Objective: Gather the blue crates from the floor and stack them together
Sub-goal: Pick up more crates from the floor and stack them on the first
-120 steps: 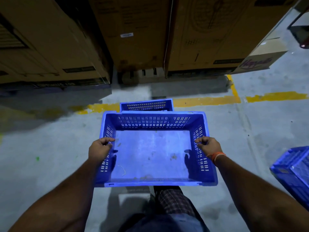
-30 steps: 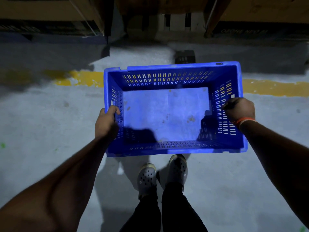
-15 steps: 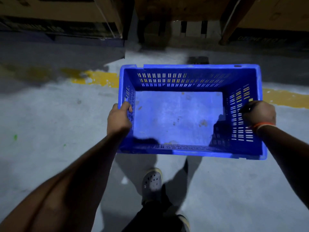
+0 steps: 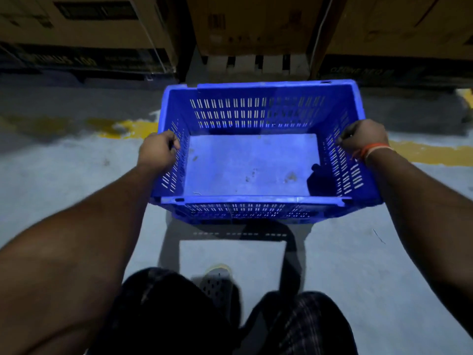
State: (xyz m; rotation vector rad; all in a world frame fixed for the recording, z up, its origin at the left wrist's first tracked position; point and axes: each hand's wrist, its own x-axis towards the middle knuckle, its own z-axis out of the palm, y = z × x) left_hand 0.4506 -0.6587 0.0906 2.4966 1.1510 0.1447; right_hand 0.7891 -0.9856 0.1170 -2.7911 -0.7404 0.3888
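Observation:
An empty blue slotted crate [image 4: 256, 111] hangs level in front of me, low over the grey floor, its shadow just beneath it. My left hand [image 4: 158, 152] grips the top of its left side wall, fingers hooked over the rim. On the opposite side wall my right hand [image 4: 363, 137], with an orange band on the wrist, holds the rim the same way. Below the near rim a slotted blue wall [image 4: 235, 212] shows; I cannot tell whether it belongs to this crate or to a second one under it.
Large cardboard boxes [image 4: 250, 24] on a pallet [image 4: 256, 64] stand close behind the crate. A worn yellow line [image 4: 128, 128] crosses the floor under it. My bent legs and one shoe [image 4: 215, 280] fill the bottom of the view.
The crate has come lower and nearer the boxes, still held in both hands. My knees have come into view, and the yellow line now runs beneath the crate.

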